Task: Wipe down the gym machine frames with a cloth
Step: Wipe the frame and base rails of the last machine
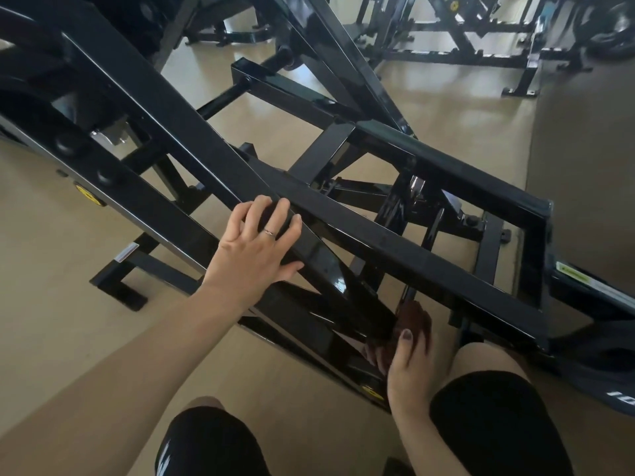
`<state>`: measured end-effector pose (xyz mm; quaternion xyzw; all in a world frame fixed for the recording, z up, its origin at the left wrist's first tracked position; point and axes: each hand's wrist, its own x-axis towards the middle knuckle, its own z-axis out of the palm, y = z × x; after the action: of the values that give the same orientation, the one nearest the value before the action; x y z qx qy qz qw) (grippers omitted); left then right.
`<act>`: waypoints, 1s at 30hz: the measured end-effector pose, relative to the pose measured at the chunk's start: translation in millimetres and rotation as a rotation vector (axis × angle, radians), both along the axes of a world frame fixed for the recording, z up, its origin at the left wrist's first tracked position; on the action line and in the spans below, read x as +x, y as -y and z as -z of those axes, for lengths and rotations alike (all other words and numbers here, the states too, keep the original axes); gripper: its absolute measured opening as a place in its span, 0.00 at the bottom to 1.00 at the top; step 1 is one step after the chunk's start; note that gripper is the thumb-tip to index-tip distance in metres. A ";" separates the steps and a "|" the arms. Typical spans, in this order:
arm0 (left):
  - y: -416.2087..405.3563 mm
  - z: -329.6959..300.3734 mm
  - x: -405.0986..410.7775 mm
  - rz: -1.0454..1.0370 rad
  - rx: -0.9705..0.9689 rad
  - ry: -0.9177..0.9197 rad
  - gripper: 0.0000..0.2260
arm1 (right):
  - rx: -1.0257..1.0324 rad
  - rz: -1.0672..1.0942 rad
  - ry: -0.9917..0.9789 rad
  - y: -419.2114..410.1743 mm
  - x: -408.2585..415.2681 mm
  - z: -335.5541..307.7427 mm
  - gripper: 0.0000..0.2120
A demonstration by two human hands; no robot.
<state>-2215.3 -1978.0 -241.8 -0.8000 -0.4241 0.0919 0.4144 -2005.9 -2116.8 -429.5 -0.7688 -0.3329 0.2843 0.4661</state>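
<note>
Left hand (256,245) rests flat on the frame (395,242); right hand (409,352) grips the brown cloth (414,319) low between bars, where knuckles might scrape.

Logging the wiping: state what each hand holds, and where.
Right hand grips the brown cloth, bunched against the lower black frame bar. Left hand rests open on it, holding nothing.

Head camera, looking steeply down, close over black machine frame (343,214), 1 view

Left hand (256,247) lies flat, fingers spread; right hand (409,359) curls, gripping.
</note>
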 end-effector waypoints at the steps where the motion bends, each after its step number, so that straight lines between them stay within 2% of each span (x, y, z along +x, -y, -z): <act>1: 0.1 0.7 0.6 0.002 0.011 -0.005 0.32 | -0.014 0.007 0.011 -2.4 1.2 2.5 0.34; 3: -0.3 0.9 0.6 0.011 0.020 -0.010 0.32 | 0.010 -0.015 0.059 -9.7 -6.4 -1.2 0.29; 5: -1.8 0.6 0.6 0.011 0.032 -0.009 0.32 | 0.053 -0.021 0.098 -16.5 -20.1 -3.4 0.32; 13: -2.8 0.1 1.8 -0.002 0.054 -0.051 0.33 | 0.090 0.005 0.211 -26.8 -50.4 -21.9 0.30; 17: -1.1 -2.1 2.9 -0.007 0.042 -0.043 0.33 | 0.087 -0.100 0.258 -8.6 -36.3 -12.2 0.25; 19: 0.7 -3.3 5.5 -0.018 0.041 -0.036 0.33 | 0.004 -0.033 0.165 6.1 -16.6 -1.7 0.23; 22: 2.8 -0.2 9.5 -0.051 0.020 -0.017 0.35 | -0.185 0.249 -0.219 20.1 7.4 10.5 0.21; 24: 3.5 2.5 10.6 -0.050 0.013 0.003 0.35 | -0.219 0.312 -0.386 18.6 5.7 9.4 0.19; 27: 2.2 4.8 10.5 -0.041 0.039 0.004 0.36 | -0.157 0.406 -0.443 11.2 -4.9 0.5 0.18; 30: 2.3 7.5 10.1 -0.040 0.060 -0.016 0.36 | -0.140 0.401 -0.350 13.8 -8.2 3.2 0.18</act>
<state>-2205.2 -1980.3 -249.3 -0.7777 -0.4392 0.0939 0.4398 -2014.2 -2130.6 -432.7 -0.7890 -0.0679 0.3368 0.5094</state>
